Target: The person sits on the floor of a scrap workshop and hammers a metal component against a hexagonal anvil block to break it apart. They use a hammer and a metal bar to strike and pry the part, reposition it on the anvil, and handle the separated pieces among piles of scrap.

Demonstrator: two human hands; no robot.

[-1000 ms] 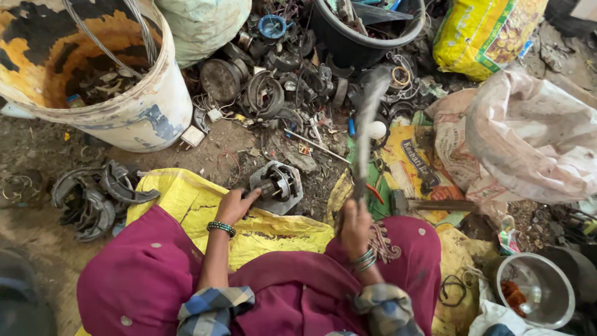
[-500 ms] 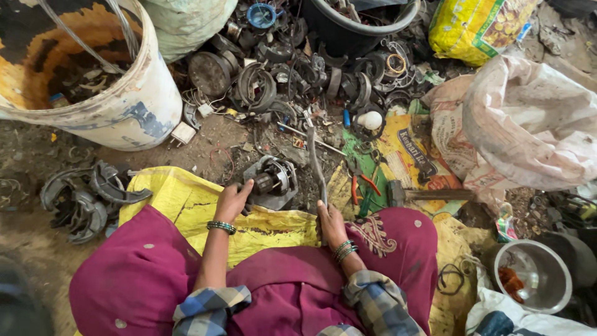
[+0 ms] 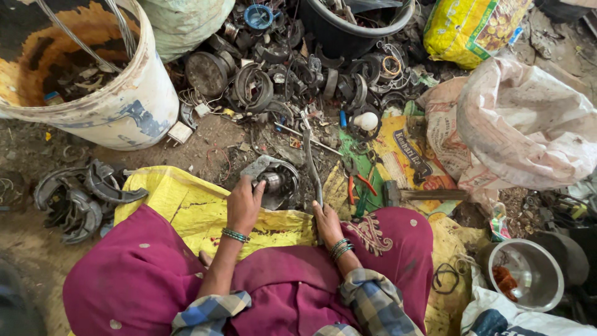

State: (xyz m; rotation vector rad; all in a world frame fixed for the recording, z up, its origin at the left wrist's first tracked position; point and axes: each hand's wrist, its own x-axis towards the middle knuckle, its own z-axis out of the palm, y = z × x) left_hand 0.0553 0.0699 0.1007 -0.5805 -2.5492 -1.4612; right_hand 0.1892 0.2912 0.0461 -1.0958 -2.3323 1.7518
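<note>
A round metal motor part (image 3: pixel 275 181), grey and greasy with a shiny hub in its middle, lies on the dirt floor at the far edge of a yellow woven sack (image 3: pixel 186 205) spread over the person's lap. The left hand (image 3: pixel 244 204) rests on its near rim, fingers curled down over the metal and pressing it in place. Just to the right, the right hand (image 3: pixel 326 222) is closed in a fist around the lower end of a long metal bar (image 3: pixel 311 163), which stands nearly upright with its tip beside the part; whether the tip touches it cannot be told. Red-handled pliers (image 3: pixel 359 185) and a hammer (image 3: pixel 413 195) lie on printed sacking near the right hand. Beyond the part, a heap of dark scrap rings and coils (image 3: pixel 280 81) covers the ground. A stained white bucket (image 3: pixel 124 106) stands at far left, curved brake shoes (image 3: pixel 78 196) below it, and a steel bowl (image 3: pixel 525 274) sits at lower right.
</note>
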